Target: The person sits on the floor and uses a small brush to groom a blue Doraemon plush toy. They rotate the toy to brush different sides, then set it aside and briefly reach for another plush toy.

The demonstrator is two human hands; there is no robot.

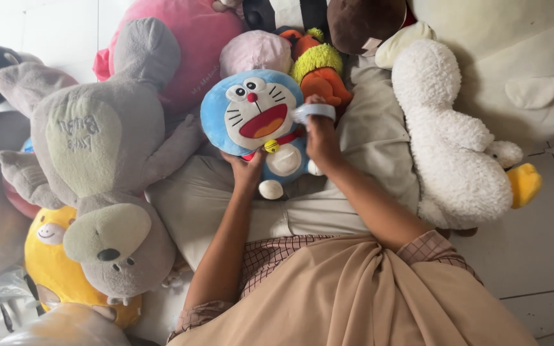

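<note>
A blue and white cat plush [254, 118] with a red open mouth, red collar and yellow bell rests on my lap. Under its body, my left hand [246, 172] supports it from below. My right hand [320, 138] grips the toy's arm, a blue sleeve with a white end, at its right side. Both forearms reach forward from a beige cloth draped over my front.
A big grey plush [100, 154] lies upside down at left over a yellow plush [49, 253]. A white fluffy duck [453, 144] with a yellow beak lies at right. Pink, orange-green and brown plush toys crowd the back. White floor tiles [540, 243] show at right.
</note>
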